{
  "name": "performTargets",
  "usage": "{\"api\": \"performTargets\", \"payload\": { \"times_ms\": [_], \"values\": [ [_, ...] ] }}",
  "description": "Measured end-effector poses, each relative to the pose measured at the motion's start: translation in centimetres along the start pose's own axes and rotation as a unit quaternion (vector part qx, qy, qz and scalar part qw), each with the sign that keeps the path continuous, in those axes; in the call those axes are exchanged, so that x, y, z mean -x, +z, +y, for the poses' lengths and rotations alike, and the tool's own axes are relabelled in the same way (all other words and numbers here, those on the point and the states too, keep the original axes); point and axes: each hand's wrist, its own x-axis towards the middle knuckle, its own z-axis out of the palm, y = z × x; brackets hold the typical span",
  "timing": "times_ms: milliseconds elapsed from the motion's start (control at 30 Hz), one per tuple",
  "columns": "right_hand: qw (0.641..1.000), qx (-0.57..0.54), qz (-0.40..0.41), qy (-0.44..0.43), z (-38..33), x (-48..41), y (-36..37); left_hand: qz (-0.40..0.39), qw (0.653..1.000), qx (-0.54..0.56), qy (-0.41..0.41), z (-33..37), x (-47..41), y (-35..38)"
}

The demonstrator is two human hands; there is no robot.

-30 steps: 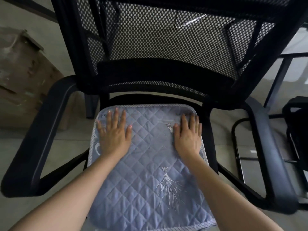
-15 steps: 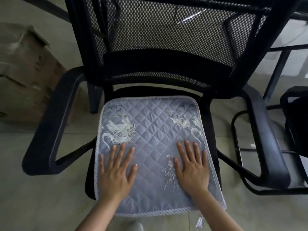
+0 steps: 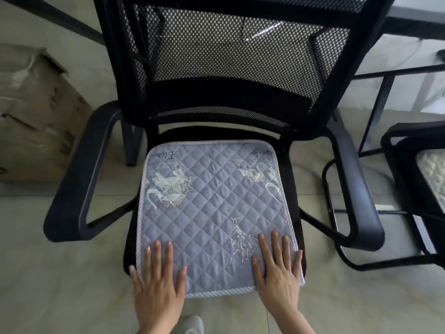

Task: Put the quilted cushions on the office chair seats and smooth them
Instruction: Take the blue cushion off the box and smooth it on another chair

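Observation:
A blue quilted cushion [image 3: 212, 208] with pale printed figures lies flat on the seat of a black mesh-backed office chair [image 3: 240, 97]. My left hand [image 3: 157, 283] rests palm down, fingers spread, on the cushion's front left corner. My right hand [image 3: 279, 273] lies flat on the front right corner, fingers apart. Neither hand grips anything. A second black chair [image 3: 409, 179] stands at the right edge with a pale quilted cushion [image 3: 433, 174] on its seat, mostly out of frame.
The chair's two black armrests [image 3: 79, 189] flank the seat. Cardboard boxes [image 3: 36, 116] stand on the floor at the left. A black table frame [image 3: 385, 97] rises behind the right chair. A grey shoe [image 3: 192, 325] shows at the bottom edge on the tiled floor.
Both hands have slid from the back of the cushion toward its front edge, staying flat on the fabric. The view has pulled back, showing more of the chair.

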Motion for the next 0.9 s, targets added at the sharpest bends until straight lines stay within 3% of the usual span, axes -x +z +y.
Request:
{"api": "performTargets", "payload": {
  "times_ms": [333, 533, 667, 900],
  "values": [
    [1.0, 0.011, 0.027, 0.005, 0.4, -0.1, 0.7, -0.019, 0.999, -0.015, 0.021, -0.9, -1.4, -0.8],
    [0.999, -0.002, -0.036, 0.008, -0.7, 0.0, -2.5, -0.081, 0.996, -0.031, -0.001, -0.1, -1.0, -3.2],
    [0.982, -0.072, -0.16, 0.072, -1.7, -0.2, -8.3, -0.128, 0.99, -0.022, -0.049, 3.2, -0.9, -7.9],
    [0.919, -0.308, -0.144, 0.199, -1.2, 0.1, -20.7, -0.233, 0.967, 0.06, -0.081, 9.6, -2.9, -17.8]
  ]
}}
